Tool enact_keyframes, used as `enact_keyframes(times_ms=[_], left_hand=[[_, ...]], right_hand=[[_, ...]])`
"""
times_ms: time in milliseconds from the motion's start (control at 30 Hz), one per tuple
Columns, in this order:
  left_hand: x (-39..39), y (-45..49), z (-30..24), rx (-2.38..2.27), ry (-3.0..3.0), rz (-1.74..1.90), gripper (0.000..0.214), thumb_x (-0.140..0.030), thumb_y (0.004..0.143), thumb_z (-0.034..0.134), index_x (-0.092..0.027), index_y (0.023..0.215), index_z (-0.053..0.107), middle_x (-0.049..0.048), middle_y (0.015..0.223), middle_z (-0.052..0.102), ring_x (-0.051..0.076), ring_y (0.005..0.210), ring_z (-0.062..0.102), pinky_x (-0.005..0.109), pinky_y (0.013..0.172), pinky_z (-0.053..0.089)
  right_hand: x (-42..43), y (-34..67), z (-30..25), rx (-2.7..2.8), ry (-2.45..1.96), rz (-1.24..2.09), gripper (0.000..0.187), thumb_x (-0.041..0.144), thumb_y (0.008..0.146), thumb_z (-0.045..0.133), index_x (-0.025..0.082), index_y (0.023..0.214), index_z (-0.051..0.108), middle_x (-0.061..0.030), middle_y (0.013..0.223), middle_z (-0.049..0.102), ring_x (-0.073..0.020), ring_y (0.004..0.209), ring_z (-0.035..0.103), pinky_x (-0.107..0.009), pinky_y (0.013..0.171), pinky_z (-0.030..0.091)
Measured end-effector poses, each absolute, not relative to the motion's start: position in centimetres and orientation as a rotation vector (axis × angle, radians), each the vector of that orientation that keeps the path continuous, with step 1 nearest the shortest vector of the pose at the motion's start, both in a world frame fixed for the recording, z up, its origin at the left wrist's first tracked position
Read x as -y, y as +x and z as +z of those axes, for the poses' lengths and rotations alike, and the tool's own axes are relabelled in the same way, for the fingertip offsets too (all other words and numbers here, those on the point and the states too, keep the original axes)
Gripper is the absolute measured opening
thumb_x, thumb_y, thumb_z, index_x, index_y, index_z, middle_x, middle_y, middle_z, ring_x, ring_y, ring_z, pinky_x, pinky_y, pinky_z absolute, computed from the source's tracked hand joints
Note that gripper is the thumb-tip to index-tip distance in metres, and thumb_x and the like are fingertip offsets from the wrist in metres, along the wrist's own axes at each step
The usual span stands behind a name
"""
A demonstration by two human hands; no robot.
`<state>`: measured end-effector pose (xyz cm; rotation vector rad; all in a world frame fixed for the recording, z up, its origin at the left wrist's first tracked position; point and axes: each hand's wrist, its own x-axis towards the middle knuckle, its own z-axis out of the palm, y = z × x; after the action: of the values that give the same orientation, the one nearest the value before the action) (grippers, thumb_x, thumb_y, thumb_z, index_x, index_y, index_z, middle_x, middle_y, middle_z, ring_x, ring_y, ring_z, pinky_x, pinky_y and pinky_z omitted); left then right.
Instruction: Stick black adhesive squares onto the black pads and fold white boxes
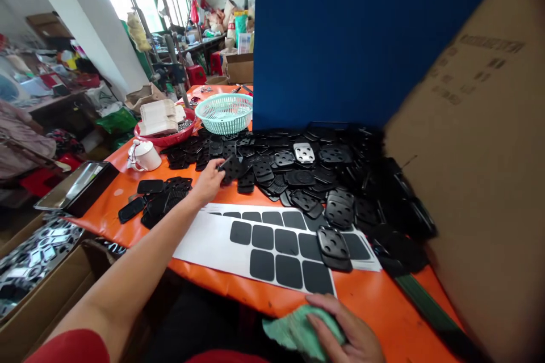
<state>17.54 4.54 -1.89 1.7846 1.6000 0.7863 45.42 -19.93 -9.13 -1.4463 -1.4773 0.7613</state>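
My left hand [209, 180] reaches forward over the orange table and grips a black plate with holes [232, 169] by its left edge, at the near side of a large heap of similar black plates [298, 178]. Close to the front edge, my right hand [347, 332] is closed round a crumpled green cloth [304, 329]. Between the hands lie white sheets [204, 241] carrying rows of dark rounded-square stickers [286, 241]. Two stacked black plates [334, 247] rest on the right end of the sheets.
A mint basket [225, 113], a red basin [168, 139] and a white lidded cup [143, 156] stand at the back left. A smaller pile of black pieces [166, 204] lies left. A cardboard flap [481, 181] and a blue panel [323, 39] wall off the right and back.
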Motion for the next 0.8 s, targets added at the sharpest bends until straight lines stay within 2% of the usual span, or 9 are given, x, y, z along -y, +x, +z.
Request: enact_keyframes(times_ms=[67, 133, 200, 300, 367, 433, 567, 700, 800], left_hand=[[-0.4, 18.2, -1.4, -1.282, 1.477, 0.822, 0.04, -0.027, 0.094, 0.038, -0.015, 0.133, 0.036, 0.0108, 0.096, 0.067, 0.019, 0.075, 0.07, 0.036, 0.073, 0.055], [4.1, 19.0, -1.2, -0.979, 1.11, 0.795, 0.042, -0.03, 0.089, 0.052, -0.018, 0.128, 0.041, 0.0093, 0.095, 0.067, 0.019, 0.07, 0.071, 0.032, 0.066, 0.054], [8.2, 19.7, -1.4, -0.832, 0.927, 0.706, 0.044, -0.031, 0.084, 0.062, -0.019, 0.123, 0.048, 0.008, 0.092, 0.067, 0.018, 0.065, 0.07, 0.03, 0.063, 0.054], [12.8, 20.4, -1.8, -0.762, 0.88, 0.52, 0.043, -0.034, 0.085, 0.062, -0.02, 0.124, 0.05, 0.0076, 0.092, 0.067, 0.018, 0.065, 0.069, 0.031, 0.064, 0.055], [14.7, 20.7, -2.0, -0.786, 0.972, 0.427, 0.04, -0.039, 0.09, 0.055, -0.021, 0.126, 0.05, 0.0075, 0.092, 0.067, 0.018, 0.068, 0.069, 0.032, 0.066, 0.055], [15.9, 20.8, -2.1, -0.852, 1.245, 0.417, 0.043, -0.043, 0.09, 0.054, -0.022, 0.127, 0.05, 0.0097, 0.102, 0.065, 0.021, 0.082, 0.068, 0.037, 0.076, 0.055], [17.1, 21.1, -2.6, -0.942, 1.991, 0.439, 0.073, -0.049, 0.071, 0.076, -0.022, 0.133, 0.048, 0.0171, 0.132, 0.052, 0.036, 0.123, 0.049, 0.056, 0.106, 0.036], [17.5, 21.5, -3.8, -0.914, 2.221, 0.43, 0.062, -0.041, 0.08, 0.069, -0.021, 0.132, 0.045, 0.0181, 0.128, 0.053, 0.036, 0.121, 0.05, 0.059, 0.102, 0.039], [17.9, 21.3, -4.1, -0.791, 2.271, 0.521, 0.057, -0.037, 0.084, 0.064, -0.019, 0.133, 0.04, 0.0189, 0.127, 0.052, 0.035, 0.121, 0.051, 0.055, 0.1, 0.044]], right_hand=[[19.9, 45.5, -8.3, 1.309, -1.567, 0.797, 0.027, 0.049, 0.081, 0.066, 0.024, 0.09, 0.073, -0.0043, 0.087, 0.073, -0.0218, 0.08, 0.069, -0.025, 0.073, 0.055], [19.8, 45.3, -7.1, 1.142, -1.656, 0.882, 0.033, 0.052, 0.081, 0.065, 0.023, 0.094, 0.071, -0.0043, 0.09, 0.072, -0.0206, 0.08, 0.067, -0.024, 0.073, 0.054], [19.7, 44.8, -5.9, 1.041, -1.636, 1.08, 0.039, 0.053, 0.08, 0.067, 0.021, 0.101, 0.069, -0.0044, 0.092, 0.071, -0.0187, 0.077, 0.065, -0.024, 0.069, 0.052], [19.8, 43.7, -4.8, 0.905, -1.398, 1.487, 0.045, 0.053, 0.081, 0.067, 0.02, 0.111, 0.064, -0.0043, 0.092, 0.071, -0.0172, 0.076, 0.064, -0.026, 0.068, 0.051], [20.2, 42.8, -4.6, 0.831, -1.233, 1.677, 0.042, 0.05, 0.081, 0.068, 0.02, 0.109, 0.063, -0.0036, 0.092, 0.07, -0.0165, 0.076, 0.064, -0.026, 0.067, 0.051], [20.8, 41.9, -4.7, 0.803, -1.159, 1.748, 0.037, 0.046, 0.081, 0.07, 0.019, 0.105, 0.064, -0.0032, 0.093, 0.069, -0.0162, 0.077, 0.064, -0.027, 0.069, 0.051], [21.7, 40.7, -5.2, 0.941, -1.19, 1.643, 0.028, 0.04, 0.084, 0.068, 0.02, 0.103, 0.066, -0.0034, 0.096, 0.067, -0.018, 0.087, 0.062, -0.028, 0.077, 0.05], [21.9, 40.4, -5.3, 1.105, -1.215, 1.509, 0.021, 0.037, 0.087, 0.065, 0.021, 0.101, 0.066, -0.0024, 0.097, 0.066, -0.0185, 0.093, 0.06, -0.029, 0.084, 0.048], [22.2, 40.5, -5.0, 1.086, -1.168, 1.558, 0.021, 0.037, 0.086, 0.066, 0.021, 0.099, 0.065, -0.0025, 0.094, 0.065, -0.0173, 0.086, 0.06, -0.027, 0.078, 0.049]])
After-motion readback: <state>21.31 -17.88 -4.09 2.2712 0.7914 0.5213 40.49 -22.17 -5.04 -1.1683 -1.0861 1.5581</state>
